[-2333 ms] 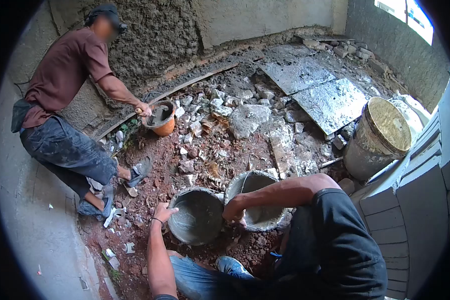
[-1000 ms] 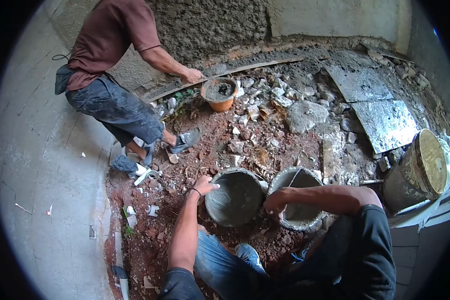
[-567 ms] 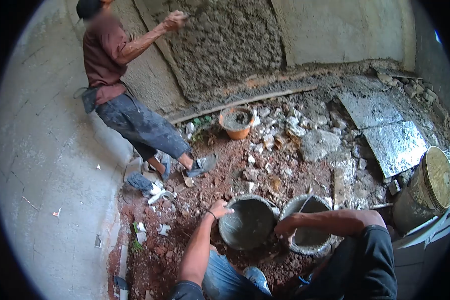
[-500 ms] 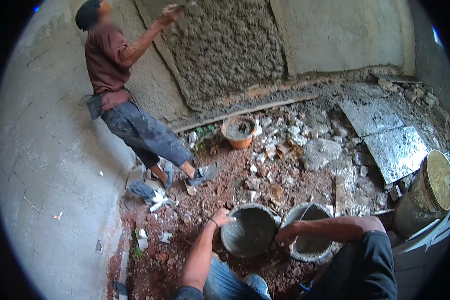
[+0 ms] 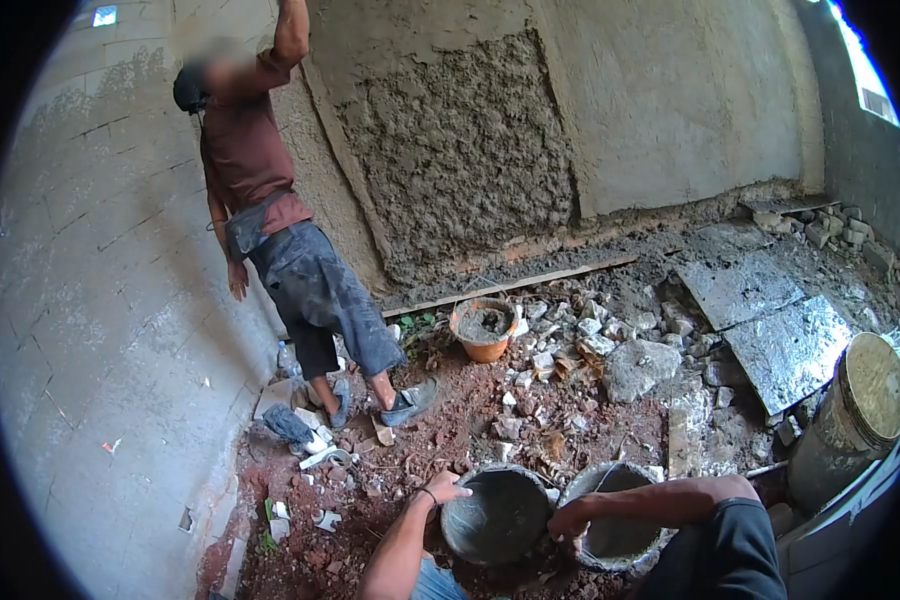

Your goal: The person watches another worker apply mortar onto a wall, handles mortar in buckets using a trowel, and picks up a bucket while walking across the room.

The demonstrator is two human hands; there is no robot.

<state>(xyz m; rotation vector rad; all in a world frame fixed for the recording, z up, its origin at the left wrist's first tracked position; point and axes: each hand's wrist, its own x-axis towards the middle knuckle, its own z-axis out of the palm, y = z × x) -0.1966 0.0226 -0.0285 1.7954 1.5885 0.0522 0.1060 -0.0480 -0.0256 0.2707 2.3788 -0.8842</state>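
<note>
Two mortar-stained buckets stand side by side in front of me. My left hand (image 5: 446,488) is closed on the left rim of the left bucket (image 5: 495,515), which has a wet grey inside. My right hand (image 5: 570,521) is curled where the two rims meet, its forearm crossing over the right bucket (image 5: 625,538). A thin handle on the right bucket runs up near that hand. Exactly what those fingers grip is hidden.
A co-worker (image 5: 255,170) stands by the roughly plastered wall (image 5: 460,150), one arm raised. An orange bucket of mortar (image 5: 484,347), rubble (image 5: 640,370), wet flat boards (image 5: 790,350) and a tall dirty bucket (image 5: 850,420) lie around on red soil.
My view has tilted up, so the scene sits lower. The co-worker has straightened and raised an arm higher, the other hanging down. Both my hands keep their places at the buckets.
</note>
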